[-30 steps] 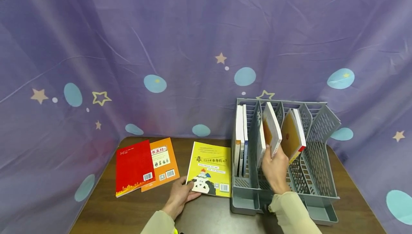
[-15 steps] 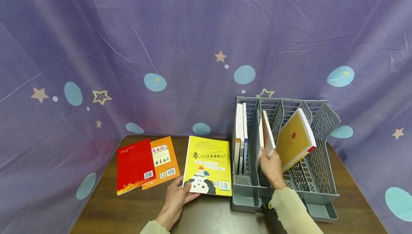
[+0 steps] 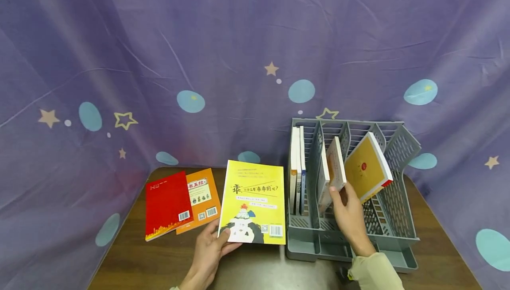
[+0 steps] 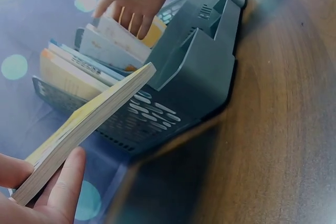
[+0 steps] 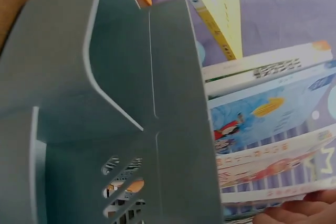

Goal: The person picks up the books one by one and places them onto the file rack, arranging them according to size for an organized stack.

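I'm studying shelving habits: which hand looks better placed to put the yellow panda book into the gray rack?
Probably the left hand: it grips the yellow panda book, close beside the gray rack. The right hand is occupied at a pale book inside.

Brown wood-grain table, glare reflected near front middle. Orange book laid flat at left, partly covered by red book. Grey rack set on right part, well apart from both.
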Motion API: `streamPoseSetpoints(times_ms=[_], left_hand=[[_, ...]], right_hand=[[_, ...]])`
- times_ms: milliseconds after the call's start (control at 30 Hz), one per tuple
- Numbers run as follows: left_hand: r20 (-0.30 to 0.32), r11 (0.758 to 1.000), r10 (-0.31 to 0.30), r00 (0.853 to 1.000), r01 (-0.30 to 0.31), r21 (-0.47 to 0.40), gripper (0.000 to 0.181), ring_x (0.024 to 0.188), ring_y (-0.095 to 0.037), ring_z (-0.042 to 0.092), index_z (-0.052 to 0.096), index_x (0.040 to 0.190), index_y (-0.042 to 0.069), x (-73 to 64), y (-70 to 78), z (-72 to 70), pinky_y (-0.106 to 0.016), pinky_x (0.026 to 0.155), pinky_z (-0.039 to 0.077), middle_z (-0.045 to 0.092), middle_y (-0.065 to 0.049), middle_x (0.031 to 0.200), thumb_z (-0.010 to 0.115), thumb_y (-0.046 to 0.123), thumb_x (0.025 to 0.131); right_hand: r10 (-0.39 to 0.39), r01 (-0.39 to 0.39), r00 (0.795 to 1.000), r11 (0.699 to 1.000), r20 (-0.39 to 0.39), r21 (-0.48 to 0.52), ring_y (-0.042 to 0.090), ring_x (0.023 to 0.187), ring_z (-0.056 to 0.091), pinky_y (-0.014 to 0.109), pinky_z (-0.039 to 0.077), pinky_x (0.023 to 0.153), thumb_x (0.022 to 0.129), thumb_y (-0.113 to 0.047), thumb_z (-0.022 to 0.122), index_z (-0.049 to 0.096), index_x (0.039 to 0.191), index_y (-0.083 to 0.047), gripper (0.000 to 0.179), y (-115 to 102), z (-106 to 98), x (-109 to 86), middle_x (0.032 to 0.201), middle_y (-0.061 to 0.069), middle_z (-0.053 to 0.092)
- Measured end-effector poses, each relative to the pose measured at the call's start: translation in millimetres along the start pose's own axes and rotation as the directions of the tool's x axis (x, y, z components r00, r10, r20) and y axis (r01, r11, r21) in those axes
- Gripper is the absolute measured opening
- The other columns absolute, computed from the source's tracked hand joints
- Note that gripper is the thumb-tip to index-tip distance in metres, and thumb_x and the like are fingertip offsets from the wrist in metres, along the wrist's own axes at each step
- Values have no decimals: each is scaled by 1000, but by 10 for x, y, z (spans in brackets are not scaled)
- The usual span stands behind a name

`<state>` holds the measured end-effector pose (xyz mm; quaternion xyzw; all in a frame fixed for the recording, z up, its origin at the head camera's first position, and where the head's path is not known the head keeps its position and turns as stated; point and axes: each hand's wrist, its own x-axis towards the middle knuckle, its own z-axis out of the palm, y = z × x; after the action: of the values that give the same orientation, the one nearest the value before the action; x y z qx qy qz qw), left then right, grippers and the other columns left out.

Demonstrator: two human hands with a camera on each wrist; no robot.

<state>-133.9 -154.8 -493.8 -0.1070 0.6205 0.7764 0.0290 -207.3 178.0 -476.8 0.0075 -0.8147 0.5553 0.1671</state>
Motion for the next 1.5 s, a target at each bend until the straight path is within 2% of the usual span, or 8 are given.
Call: streamPoseSetpoints(times_ms=[367, 500, 700, 933, 1200, 1300, 1400, 1500], left_hand=[[-24, 999, 41, 999, -42, -30, 44, 97, -32, 66, 37, 139, -5, -272, 150, -23, -43, 80, 54, 55, -30, 126, 50, -2, 96], [-10, 994, 93, 996, -94, -53, 47, 96, -31, 67, 37, 138, -7, -381, 188, -43, -44, 79, 54, 56, -27, 125, 53, 0, 95], [94, 966, 250, 964, -241, -95, 48, 95, -28, 67, 32, 136, -16, -480, 242, -42, -45, 76, 54, 66, -12, 116, 53, -1, 95], [216, 960, 268, 939, -243, -137, 48, 96, -29, 66, 32, 135, -17, -565, 262, 16, -45, 75, 54, 67, -8, 114, 52, -2, 95], [391, 949, 299, 871, -228, -217, 38, 98, -28, 66, 44, 133, -6, -594, 244, 69, -47, 78, 53, 66, -7, 117, 49, -5, 95], [426, 958, 268, 864, -194, -209, 43, 97, -28, 66, 33, 135, -16, -597, 250, 96, -47, 79, 52, 66, -8, 117, 48, -3, 96], [436, 970, 224, 871, -157, -185, 48, 96, -29, 66, 26, 136, -21, -609, 250, 122, -47, 79, 53, 65, -12, 119, 48, -1, 97], [429, 967, 246, 869, -193, -166, 49, 96, -29, 66, 25, 138, -20, -609, 229, 137, -46, 78, 53, 64, -11, 121, 46, -2, 98]], right_hand=[[19, -12, 999, 990, 46, -138, 38, 134, 36, 51, 34, 104, 99, -29, 53, 25, 148, 0, 64, -229, -187, -416, 147, 25, 35], [-2, 11, 998, 991, 67, -134, 33, 132, 41, 40, 36, 105, 98, -27, 54, 32, 146, -3, 57, -381, -216, -570, 143, 19, 42], [-99, 101, 990, 995, 104, -20, 22, 117, 56, 12, 42, 93, 98, -14, 55, 44, 136, -5, 40, -607, -189, -745, 131, 8, 54], [-162, 141, 966, 983, 203, 115, 16, 107, 63, 21, 50, 87, 97, -7, 54, 47, 134, -8, 37, -789, -142, -871, 125, 11, 59], [-46, -45, 945, 963, 325, 265, 17, 96, 66, 32, 56, 78, 99, -8, 50, 44, 134, 3, 37, -880, -106, -890, 117, 23, 60], [-3, -117, 931, 944, 364, 309, 24, 88, 69, 35, 57, 73, 100, -11, 49, 44, 133, 5, 36, -885, -90, -867, 108, 21, 66], [31, -205, 908, 902, 418, 380, 31, 84, 69, 41, 57, 71, 102, -15, 47, 43, 131, 11, 39, -871, -71, -845, 102, 17, 69], [60, -287, 889, 846, 454, 449, 33, 87, 69, 43, 56, 71, 102, -19, 45, 42, 130, 14, 43, -853, -57, -832, 105, 14, 69]])
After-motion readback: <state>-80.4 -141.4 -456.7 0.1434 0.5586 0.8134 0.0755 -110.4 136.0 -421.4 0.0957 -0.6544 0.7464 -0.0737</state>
